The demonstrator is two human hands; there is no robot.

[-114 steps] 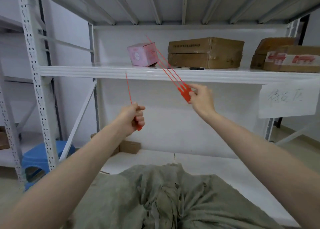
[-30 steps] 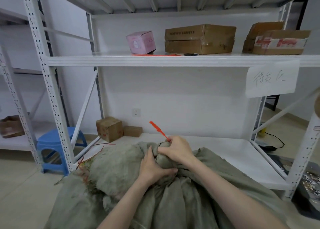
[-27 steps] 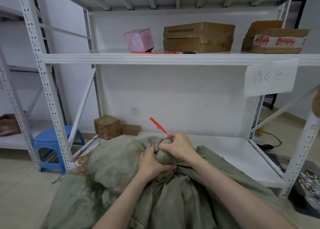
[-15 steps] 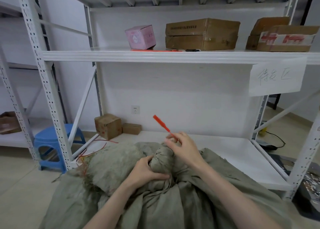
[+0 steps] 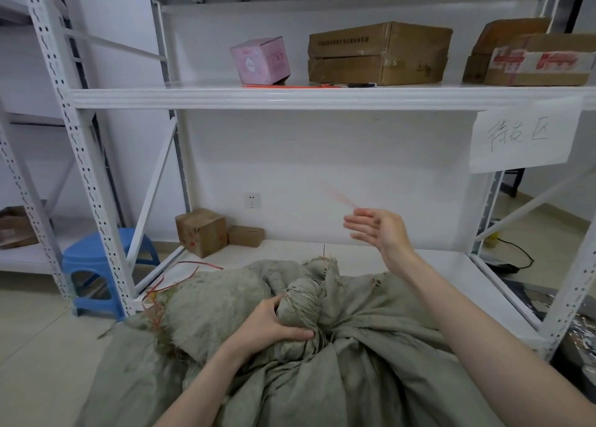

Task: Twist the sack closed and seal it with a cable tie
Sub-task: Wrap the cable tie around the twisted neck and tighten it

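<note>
While the left hand (image 5: pixel 274 325) clamps fingers and thumb around the twisted neck (image 5: pixel 301 300) of the grey-green woven sack (image 5: pixel 387 346), the twist itself looks finished. The fabric is wound into a tight knob standing above the sack's slumped body.

The right hand (image 5: pixel 383 229) is raised above and to the right of that neck, well apart from it, with its fingers mostly straight. A red cable tie (image 5: pixel 337 196) shows only as a faint motion smear running up and left from the fingertips (image 5: pixel 358 213) (too blurred to tell whether it is pinched or merely touching them).

No red band is visible around the neck, so by my reading the sealing is all left to do. The tie has to come down, loop under the knob just above the left hand, take its tail through the head and be pulled tight.

More red ties (image 5: pixel 290 86) lie on the shelf board (image 5: pixel 193 99) high above the neck.
</note>
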